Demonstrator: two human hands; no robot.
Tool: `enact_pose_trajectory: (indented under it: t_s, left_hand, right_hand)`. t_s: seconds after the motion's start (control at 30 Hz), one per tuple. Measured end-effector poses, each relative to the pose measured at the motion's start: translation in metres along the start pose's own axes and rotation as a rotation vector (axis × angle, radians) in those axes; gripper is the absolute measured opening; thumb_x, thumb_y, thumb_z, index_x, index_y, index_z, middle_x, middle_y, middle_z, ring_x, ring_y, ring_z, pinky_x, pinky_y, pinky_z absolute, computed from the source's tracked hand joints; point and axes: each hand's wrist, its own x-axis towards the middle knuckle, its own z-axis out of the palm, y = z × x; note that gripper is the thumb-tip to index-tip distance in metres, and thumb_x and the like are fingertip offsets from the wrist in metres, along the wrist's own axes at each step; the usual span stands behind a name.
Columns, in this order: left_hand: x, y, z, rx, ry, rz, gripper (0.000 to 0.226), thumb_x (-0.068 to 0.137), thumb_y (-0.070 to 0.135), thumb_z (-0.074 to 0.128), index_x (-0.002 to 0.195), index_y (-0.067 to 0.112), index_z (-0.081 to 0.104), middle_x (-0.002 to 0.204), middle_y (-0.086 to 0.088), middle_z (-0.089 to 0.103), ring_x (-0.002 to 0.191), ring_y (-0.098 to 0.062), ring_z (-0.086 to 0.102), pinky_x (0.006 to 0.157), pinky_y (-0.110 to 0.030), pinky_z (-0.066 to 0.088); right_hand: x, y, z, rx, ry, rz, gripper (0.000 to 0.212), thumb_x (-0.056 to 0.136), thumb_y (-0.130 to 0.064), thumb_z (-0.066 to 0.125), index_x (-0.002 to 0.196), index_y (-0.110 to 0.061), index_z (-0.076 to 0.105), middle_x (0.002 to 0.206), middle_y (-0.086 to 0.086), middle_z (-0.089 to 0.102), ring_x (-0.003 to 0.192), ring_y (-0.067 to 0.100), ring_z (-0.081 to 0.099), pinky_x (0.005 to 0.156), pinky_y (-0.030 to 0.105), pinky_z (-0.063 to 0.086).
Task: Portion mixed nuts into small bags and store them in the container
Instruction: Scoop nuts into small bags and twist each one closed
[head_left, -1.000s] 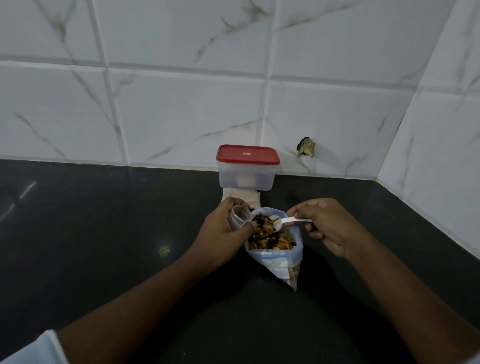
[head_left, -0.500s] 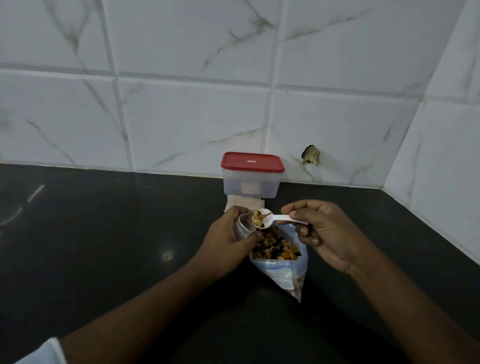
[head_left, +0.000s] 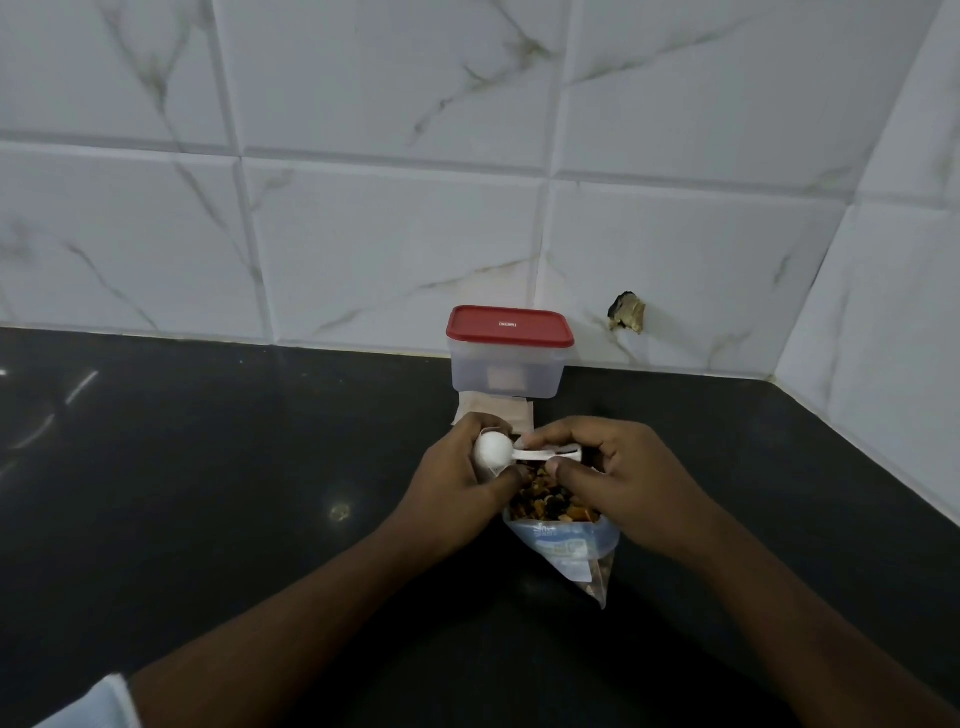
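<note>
A clear bag of mixed nuts (head_left: 563, 540) stands open on the black counter (head_left: 208, 493). My left hand (head_left: 457, 483) grips a small clear bag, mostly hidden under the spoon. My right hand (head_left: 618, 478) pinches the handle of a white plastic spoon (head_left: 493, 449), whose bowl is turned face down over the small bag's mouth. A clear container with a red lid (head_left: 511, 351) stands shut against the wall behind my hands.
A flat stack of small pale bags (head_left: 493, 413) lies between the container and my hands. White marble tiles form the back wall and a side wall at right (head_left: 883, 364). A hole (head_left: 627, 314) marks the back wall.
The spoon came up out of the nut bag loaded, moved left and turned over above the small bag in my left hand. The view shifted slightly.
</note>
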Motion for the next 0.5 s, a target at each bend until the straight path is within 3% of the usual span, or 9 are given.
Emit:
enact_pose_trajectory:
  t_s: [0.1,0.2,0.27,0.33,0.5]
  left_hand:
    - [0.0,0.001,-0.001,-0.001,-0.014,-0.028,0.036,0.093,0.02,0.076,0.123,0.031,0.06,0.112,0.014,0.069,0.102,0.003,0.066,0.079,-0.014,0.054]
    - [0.001,0.003,-0.002,0.02,-0.001,-0.067,0.031,0.094,0.025,0.075,0.12,0.031,0.06,0.109,0.016,0.068,0.099,0.009,0.064,0.073,-0.011,0.053]
    - [0.001,0.003,-0.002,0.012,0.014,-0.08,0.026,0.095,0.023,0.073,0.116,0.031,0.06,0.106,0.015,0.068,0.097,0.01,0.063,0.071,-0.009,0.052]
    - [0.001,0.003,-0.003,0.01,0.019,-0.085,0.025,0.095,0.02,0.071,0.114,0.031,0.06,0.106,0.013,0.068,0.097,0.009,0.064,0.071,-0.009,0.052]
    - [0.003,0.002,-0.003,0.008,0.002,-0.104,0.028,0.095,0.021,0.072,0.117,0.032,0.059,0.11,0.014,0.067,0.101,0.003,0.065,0.076,-0.017,0.055]
  right_hand:
    - [0.001,0.001,-0.007,-0.021,0.116,-0.014,0.031,0.096,-0.005,0.066,0.111,-0.03,0.078,0.102,-0.019,0.076,0.096,0.006,0.072,0.081,0.021,0.058]
    - [0.003,0.007,-0.023,-0.159,0.195,-0.005,0.03,0.096,-0.004,0.063,0.099,-0.029,0.079,0.091,-0.025,0.073,0.085,-0.002,0.069,0.07,0.014,0.053]
    - [0.004,0.01,-0.032,-0.292,0.158,0.04,0.027,0.094,-0.007,0.063,0.093,-0.029,0.078,0.083,-0.021,0.072,0.078,-0.002,0.067,0.064,0.017,0.052]
    - [0.005,0.012,-0.034,-0.384,0.072,0.088,0.023,0.094,-0.012,0.064,0.092,-0.031,0.077,0.084,-0.019,0.072,0.082,-0.005,0.066,0.067,0.016,0.049]
    - [0.007,0.018,-0.024,-0.508,-0.086,0.124,0.02,0.096,-0.019,0.064,0.106,-0.028,0.079,0.095,-0.014,0.075,0.081,-0.004,0.068,0.074,0.016,0.055]
